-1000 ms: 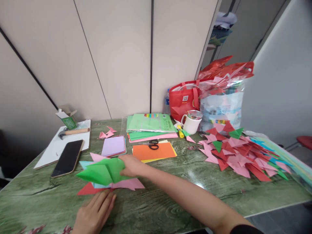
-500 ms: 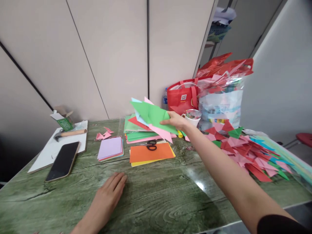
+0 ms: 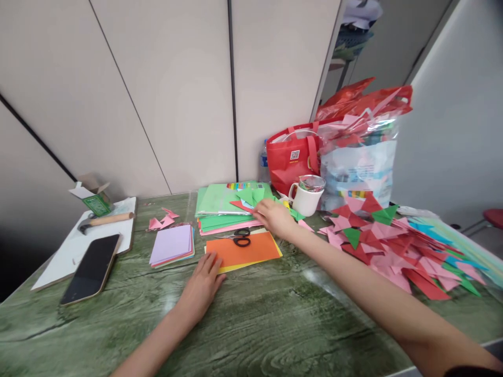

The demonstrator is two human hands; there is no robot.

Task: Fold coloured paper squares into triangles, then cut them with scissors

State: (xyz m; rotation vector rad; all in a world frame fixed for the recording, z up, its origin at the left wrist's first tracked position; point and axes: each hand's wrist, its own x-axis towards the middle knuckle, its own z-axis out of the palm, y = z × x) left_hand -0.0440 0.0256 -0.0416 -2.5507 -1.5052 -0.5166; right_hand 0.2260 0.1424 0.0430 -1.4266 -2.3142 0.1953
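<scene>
My right hand point(image 3: 274, 217) is reaching to the back of the table, its fingers closed on the near end of a few folded paper pieces point(image 3: 250, 197) in green, red and light blue. These lie over the green pack of paper point(image 3: 218, 200). My left hand point(image 3: 202, 283) rests palm down with fingers stretched out, fingertips touching the left corner of the orange paper sheets point(image 3: 245, 248), which have yellow ones beneath. Black-handled scissors point(image 3: 241, 241) lie across the orange sheets' back edge. Left of them is a stack of square lilac paper point(image 3: 171, 244).
A large heap of folded paper point(image 3: 387, 241) covers the right side. Behind stand a white mug point(image 3: 308, 201), a red bag point(image 3: 288, 165) and a full plastic bag point(image 3: 359, 162). At left are a phone point(image 3: 92, 269), a hammer point(image 3: 106, 222), a small box point(image 3: 96, 201) and pink folded pieces point(image 3: 163, 220).
My right hand has lowered the folded pieces onto the green paper pack. My left hand has slid forward and right to the orange sheets. The view has shifted slightly.
</scene>
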